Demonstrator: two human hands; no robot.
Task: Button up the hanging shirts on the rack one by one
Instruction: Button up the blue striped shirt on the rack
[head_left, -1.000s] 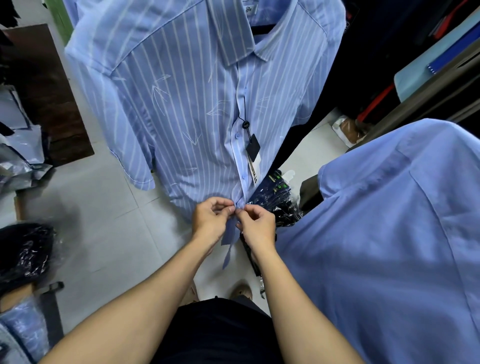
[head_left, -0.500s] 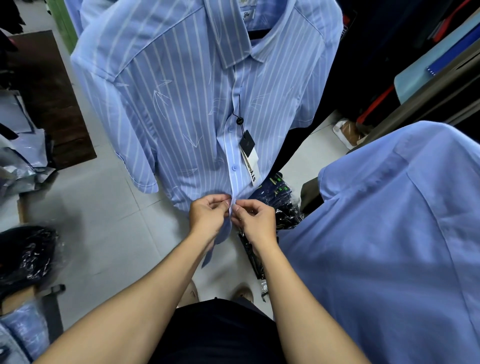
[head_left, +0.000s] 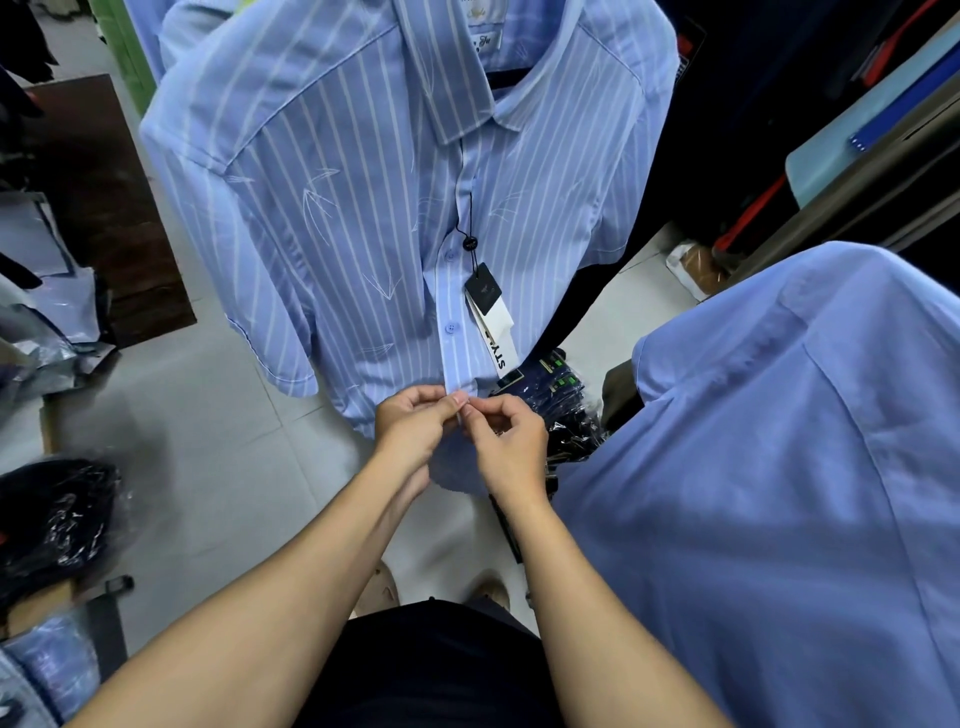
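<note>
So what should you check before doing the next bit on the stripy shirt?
1. Both hands at the placket: ok. The left hand and right hand pinch the front strip of the striped shirt near its hem.
2. Buttons above closed: ok for the two visible blue buttons.
3. Button under the fingers through its hole: cannot tell, the fingers hide it.
4. Hang tag clear of the grip: ok, it hangs above the hands.
5. Shirt hanging straight on its hanger: ok.
6. Plain blue shirt waiting at the right: ok; its buttons cannot be seen.
</note>
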